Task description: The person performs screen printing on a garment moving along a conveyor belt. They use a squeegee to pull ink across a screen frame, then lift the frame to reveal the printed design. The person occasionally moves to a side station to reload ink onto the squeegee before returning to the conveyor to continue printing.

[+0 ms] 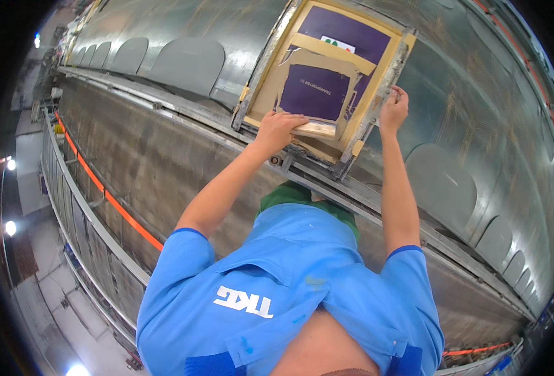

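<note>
A screen-printing frame [385, 94] lies tilted on the sloped table, its edges lined with yellowish tape. Inside it shows a purple stencil area [314, 91] with pale smeared borders and a tape strip across the upper part. My left hand [279, 130] is closed on a pale, wood-like squeegee [318, 128] at the near end of the frame; its blade is hidden. My right hand [394, 111] has its fingers closed around the right side of the frame. What lies directly under the frame is hidden.
Several flat grey cut pieces [188, 66] with rounded corners lie in a row along the table, left and right of the frame. A metal rail [227, 138] runs along the table's near edge. Behind me are a railing [83, 207] and an orange strip [126, 216].
</note>
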Demonstrator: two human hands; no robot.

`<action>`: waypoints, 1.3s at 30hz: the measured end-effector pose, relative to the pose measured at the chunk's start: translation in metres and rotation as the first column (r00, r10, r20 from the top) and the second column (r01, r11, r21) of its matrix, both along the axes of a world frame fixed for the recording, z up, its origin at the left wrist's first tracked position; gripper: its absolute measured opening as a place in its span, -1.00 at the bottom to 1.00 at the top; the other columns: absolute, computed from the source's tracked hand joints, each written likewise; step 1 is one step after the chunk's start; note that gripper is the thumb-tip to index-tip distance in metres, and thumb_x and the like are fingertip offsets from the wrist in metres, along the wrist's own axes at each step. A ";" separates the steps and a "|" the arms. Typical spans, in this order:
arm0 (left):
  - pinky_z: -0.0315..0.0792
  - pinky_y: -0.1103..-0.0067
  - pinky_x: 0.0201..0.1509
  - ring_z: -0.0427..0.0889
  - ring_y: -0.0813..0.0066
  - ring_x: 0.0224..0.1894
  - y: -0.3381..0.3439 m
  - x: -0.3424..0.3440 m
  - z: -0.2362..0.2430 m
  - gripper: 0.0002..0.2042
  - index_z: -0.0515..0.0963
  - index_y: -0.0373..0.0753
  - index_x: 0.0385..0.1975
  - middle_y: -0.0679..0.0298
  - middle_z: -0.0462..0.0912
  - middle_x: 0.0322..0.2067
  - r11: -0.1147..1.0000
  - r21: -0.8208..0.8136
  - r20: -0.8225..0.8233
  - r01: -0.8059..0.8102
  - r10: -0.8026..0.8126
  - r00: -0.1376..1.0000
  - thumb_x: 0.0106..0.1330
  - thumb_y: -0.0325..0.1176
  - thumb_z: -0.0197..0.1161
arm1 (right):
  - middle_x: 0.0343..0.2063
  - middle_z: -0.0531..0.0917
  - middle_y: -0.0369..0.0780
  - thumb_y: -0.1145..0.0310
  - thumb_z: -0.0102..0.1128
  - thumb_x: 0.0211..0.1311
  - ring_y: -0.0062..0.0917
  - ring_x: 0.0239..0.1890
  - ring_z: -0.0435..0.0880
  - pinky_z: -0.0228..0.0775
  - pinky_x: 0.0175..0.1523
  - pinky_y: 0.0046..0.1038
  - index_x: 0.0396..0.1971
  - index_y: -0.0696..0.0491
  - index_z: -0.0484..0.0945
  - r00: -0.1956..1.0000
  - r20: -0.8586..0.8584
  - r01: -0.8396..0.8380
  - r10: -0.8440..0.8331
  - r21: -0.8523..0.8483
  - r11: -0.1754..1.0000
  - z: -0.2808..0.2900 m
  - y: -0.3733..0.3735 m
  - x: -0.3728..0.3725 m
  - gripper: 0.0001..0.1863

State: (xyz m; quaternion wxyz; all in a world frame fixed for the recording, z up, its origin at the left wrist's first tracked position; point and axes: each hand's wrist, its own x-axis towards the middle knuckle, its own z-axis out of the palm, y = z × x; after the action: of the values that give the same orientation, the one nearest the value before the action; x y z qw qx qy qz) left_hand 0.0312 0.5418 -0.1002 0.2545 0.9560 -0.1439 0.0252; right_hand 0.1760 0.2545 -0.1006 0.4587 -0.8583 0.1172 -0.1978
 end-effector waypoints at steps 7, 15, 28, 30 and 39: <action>0.36 0.45 0.00 0.58 0.49 0.11 0.027 -0.011 0.009 -0.46 0.61 0.11 0.06 0.47 0.65 0.06 0.989 0.090 0.131 0.118 -0.130 0.983 0.01 -0.54 0.27 | -0.47 0.65 -0.12 0.26 -0.03 0.42 -0.26 -0.40 0.62 0.40 -0.19 -0.23 -0.13 0.04 0.57 0.996 -0.024 0.084 -0.085 -0.041 0.996 -0.009 -0.010 0.032 -0.76; 0.43 0.41 -0.01 0.65 0.45 0.00 -0.001 0.116 -0.021 -0.56 0.66 0.13 -0.02 0.40 0.71 -0.06 0.978 0.192 0.268 0.086 -0.137 0.954 0.10 -0.49 0.23 | -0.43 0.70 -0.09 0.25 -0.03 0.41 -0.17 -0.37 0.66 0.42 -0.15 -0.19 -0.13 0.03 0.59 0.989 -0.100 0.102 -0.108 -0.062 0.993 -0.003 -0.019 0.067 -0.75; 0.37 0.45 -0.09 0.68 0.47 -0.11 -0.014 0.140 -0.016 -0.60 0.71 0.06 -0.11 0.39 0.74 -0.12 0.989 0.124 0.276 0.076 -0.108 0.955 0.11 -0.58 0.17 | -0.56 0.63 -0.11 0.26 -0.02 0.42 -0.29 -0.49 0.62 0.39 -0.26 -0.23 -0.13 0.05 0.58 0.990 -0.088 0.107 -0.108 -0.023 0.994 0.003 -0.019 0.075 -0.75; 0.37 0.45 -0.10 0.66 0.48 -0.07 -0.008 0.119 -0.012 -0.58 0.71 0.06 -0.11 0.41 0.73 -0.10 0.989 0.114 0.270 0.091 -0.119 0.955 0.09 -0.59 0.16 | -0.52 0.64 -0.10 0.27 -0.02 0.42 -0.27 -0.46 0.63 0.40 -0.24 -0.23 -0.13 0.05 0.59 0.991 -0.093 0.096 -0.098 -0.024 0.995 0.014 -0.016 0.068 -0.75; 0.46 0.30 -0.18 0.71 0.27 -0.22 0.002 0.209 0.033 -0.61 0.72 0.10 -0.14 0.26 0.75 -0.31 0.985 0.172 0.004 -0.011 0.011 1.000 0.09 -0.52 0.15 | -0.40 0.69 -0.07 0.28 0.00 0.40 -0.20 -0.34 0.67 0.43 -0.17 -0.21 -0.15 0.07 0.59 0.997 0.014 0.075 -0.075 -0.049 0.996 -0.002 0.000 0.055 -0.76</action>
State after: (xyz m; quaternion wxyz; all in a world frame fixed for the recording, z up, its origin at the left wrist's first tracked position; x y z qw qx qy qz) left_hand 0.2407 0.5436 -0.0671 0.1704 0.9752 -0.1406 0.0157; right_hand 0.2306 0.2547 -0.1027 0.4305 -0.8631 0.1416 -0.2229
